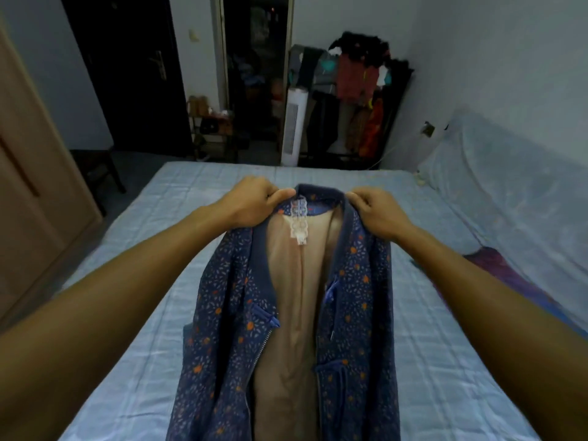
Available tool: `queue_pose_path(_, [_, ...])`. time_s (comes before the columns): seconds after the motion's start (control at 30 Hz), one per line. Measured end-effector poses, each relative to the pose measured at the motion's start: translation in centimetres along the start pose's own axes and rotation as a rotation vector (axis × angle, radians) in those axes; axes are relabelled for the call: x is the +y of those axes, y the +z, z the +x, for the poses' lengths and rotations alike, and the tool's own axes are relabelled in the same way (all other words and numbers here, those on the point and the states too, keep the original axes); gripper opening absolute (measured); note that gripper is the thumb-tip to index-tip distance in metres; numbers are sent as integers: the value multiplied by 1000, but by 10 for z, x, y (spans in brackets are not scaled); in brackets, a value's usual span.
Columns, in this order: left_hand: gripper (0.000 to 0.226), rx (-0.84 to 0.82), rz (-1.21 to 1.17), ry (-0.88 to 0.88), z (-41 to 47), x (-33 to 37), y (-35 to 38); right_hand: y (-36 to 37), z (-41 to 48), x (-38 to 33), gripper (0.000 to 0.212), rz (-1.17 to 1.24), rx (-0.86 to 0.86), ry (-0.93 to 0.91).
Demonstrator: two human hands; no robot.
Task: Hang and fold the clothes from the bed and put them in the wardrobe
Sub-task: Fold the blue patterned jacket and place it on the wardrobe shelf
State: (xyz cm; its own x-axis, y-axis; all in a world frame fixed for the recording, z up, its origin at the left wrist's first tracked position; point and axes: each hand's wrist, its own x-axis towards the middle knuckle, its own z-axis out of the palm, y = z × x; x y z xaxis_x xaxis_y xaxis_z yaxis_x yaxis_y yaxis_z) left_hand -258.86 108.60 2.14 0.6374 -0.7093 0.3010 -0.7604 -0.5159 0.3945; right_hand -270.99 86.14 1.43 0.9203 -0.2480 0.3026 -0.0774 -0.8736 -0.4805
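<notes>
A dark blue jacket (359, 316) with small orange and pale flecks hangs in front of me over the bed (178, 224). It is open down the front and shows a beige lining and a white neck label. My left hand (254, 198) grips the collar on the left side. My right hand (378, 211) grips the collar on the right side. Both arms are stretched out, holding the jacket up by its shoulders. A purple garment (506, 275) lies on the bed to the right.
A brown wardrobe door (35, 198) stands at the left. Beyond the bed's far edge are a white tower fan (294, 125), a rack of hanging clothes (362, 90), a small shelf and a dark doorway. A covered sofa (509, 173) runs along the right wall.
</notes>
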Motion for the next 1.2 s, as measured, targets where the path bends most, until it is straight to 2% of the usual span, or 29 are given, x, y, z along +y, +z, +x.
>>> queue_pose_path(0.13, [60, -119, 17, -108, 68, -79, 99, 110, 70, 98, 34, 20, -81, 149])
queue_pose_path(0.2, [50, -41, 28, -262, 113, -127, 161, 173, 109, 147, 33, 45, 10, 271])
queue_pose_path(0.27, [42, 117, -44, -460, 152, -165, 227, 236, 141, 187, 27, 105, 158, 415])
queue_pose_path(0.33, [50, 182, -189, -616, 157, -191, 294, 305, 149, 220, 27, 199, 157, 523])
queue_pose_path(0.37, [51, 164, -239, -642, 145, -201, 323, 338, 139, 233, 29, 261, 122, 540])
queue_pose_path(0.47, [49, -6, -190, -526, 70, -228, 393, 419, 69, 264, 30, 281, 28, 486])
queue_pose_path(0.57, [64, -290, 22, -440, -20, -251, 436, 470, -20, 286, 47, 100, -227, 499])
queue_pose_path(0.63, [69, -451, 159, -371, -63, -254, 461, 484, -60, 285, 56, 41, -402, 441])
queue_pose_path(0.7, [70, -564, 226, -415, -93, -248, 477, 496, -85, 284, 60, -38, -529, 354])
queue_pose_path(0.77, [81, -634, 255, -601, -112, -243, 487, 504, -98, 284, 59, -116, -594, 325])
queue_pose_path(0.83, [82, -599, 267, -724, -119, -247, 491, 510, -104, 281, 59, -179, -610, 328])
queue_pose_path(0.97, [61, -533, 276, -726, -114, -264, 473, 508, -99, 267, 58, -197, -568, 349])
queue_pose_path(1.07, [39, -386, 190, -759, -101, -288, 442, 499, -99, 244, 58, -150, -554, 357])
queue_pose_path(1.2, [32, -114, 221, -865, -73, -357, 390, 495, -106, 215, 58, -87, -595, 401])
